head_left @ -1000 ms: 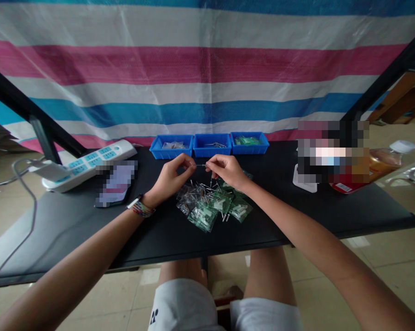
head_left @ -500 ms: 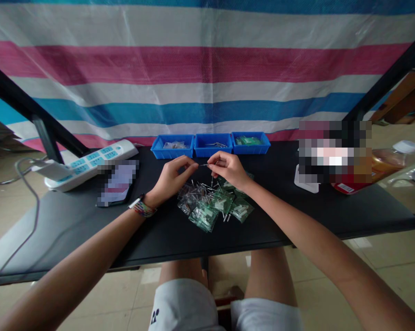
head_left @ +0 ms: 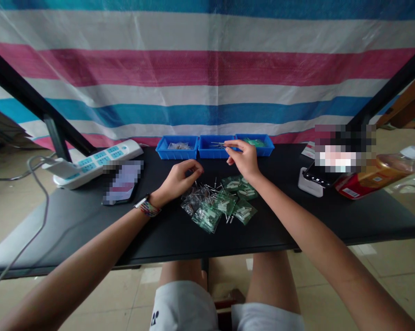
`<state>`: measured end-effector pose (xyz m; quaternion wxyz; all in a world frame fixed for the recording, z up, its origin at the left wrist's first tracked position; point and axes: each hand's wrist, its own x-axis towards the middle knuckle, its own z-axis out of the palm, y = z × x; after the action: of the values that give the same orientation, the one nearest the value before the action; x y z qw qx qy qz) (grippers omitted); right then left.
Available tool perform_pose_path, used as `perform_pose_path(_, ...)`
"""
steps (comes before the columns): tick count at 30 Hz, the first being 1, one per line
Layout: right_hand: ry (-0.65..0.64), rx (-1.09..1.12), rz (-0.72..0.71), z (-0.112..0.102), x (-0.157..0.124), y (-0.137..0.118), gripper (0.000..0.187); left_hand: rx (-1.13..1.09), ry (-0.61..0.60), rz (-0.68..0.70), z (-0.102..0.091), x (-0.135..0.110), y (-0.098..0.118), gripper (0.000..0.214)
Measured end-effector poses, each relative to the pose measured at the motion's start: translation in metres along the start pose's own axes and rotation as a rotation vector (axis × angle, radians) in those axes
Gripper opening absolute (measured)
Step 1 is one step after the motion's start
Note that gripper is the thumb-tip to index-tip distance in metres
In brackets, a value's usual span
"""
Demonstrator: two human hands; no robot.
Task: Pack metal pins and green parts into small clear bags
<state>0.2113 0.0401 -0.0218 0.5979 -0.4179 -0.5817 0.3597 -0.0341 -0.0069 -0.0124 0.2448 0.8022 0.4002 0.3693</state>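
My right hand (head_left: 244, 158) is over the front of the middle blue bin (head_left: 207, 153), thumb and forefinger pinching a thin metal pin (head_left: 217, 145) that points left. More metal pins lie inside that bin. My left hand (head_left: 181, 177) is just above the black table, fingers curled and thumb near the forefinger; anything between them is too small to make out. Below and between the hands lies a pile of loose silvery metal pins (head_left: 215, 185), green plastic packets (head_left: 207, 217) with pale pieces, and clear packets (head_left: 190, 202) with dark pieces.
A left blue bin (head_left: 177, 153) holds clear packets, a right blue bin (head_left: 259, 149) green ones. On the left are a white power strip (head_left: 100, 162) with a cable and a phone (head_left: 123, 184). To the right stand a propped phone (head_left: 319, 177) and a tilted bottle (head_left: 376, 172). Striped sheeting hangs behind.
My right hand has moved up and away from my left hand to the middle bin, carrying the metal pin. My left hand has stayed nearly in place. The view has shifted slightly.
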Motion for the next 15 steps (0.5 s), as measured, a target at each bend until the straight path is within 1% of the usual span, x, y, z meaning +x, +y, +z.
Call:
perform_pose_path(2, 0.021, -0.125, -0.041, -0.008, 0.005, 0.003, 0.023, 0.020, -0.019, 0.009, 0.001, 0.000, -0.001, 0.029)
perform_pose_path(5, 0.016, -0.301, -0.165, -0.014, 0.003, 0.003, 0.018, 0.034, -0.041, 0.028, 0.002, 0.001, -0.003, 0.025)
perform_pose_path(6, -0.032, -0.341, -0.193, -0.015, 0.000, 0.001, 0.017, 0.038, -0.047, 0.033, 0.003, 0.001, -0.003, 0.024)
perform_pose_path(7, -0.120, -0.370, -0.207, -0.014, -0.004, -0.001, 0.017, 0.042, -0.052, 0.035, 0.004, 0.001, -0.004, 0.024)
perform_pose_path(10, -0.486, -0.453, -0.220, -0.009, -0.014, -0.009, 0.022, 0.055, -0.058, 0.035, 0.004, 0.000, -0.004, 0.023)
perform_pose_path(11, -0.577, -0.496, -0.236, -0.007, -0.017, -0.012, 0.027, 0.057, -0.057, 0.036, 0.004, 0.000, -0.004, 0.022)
perform_pose_path(13, -0.669, -0.582, -0.279, -0.005, -0.022, -0.017, 0.032, 0.057, -0.058, 0.038, 0.003, 0.000, -0.004, 0.021)
perform_pose_path(15, -0.706, -0.620, -0.304, -0.005, -0.026, -0.022, 0.032, 0.053, -0.055, 0.041, 0.002, 0.000, -0.004, 0.021)
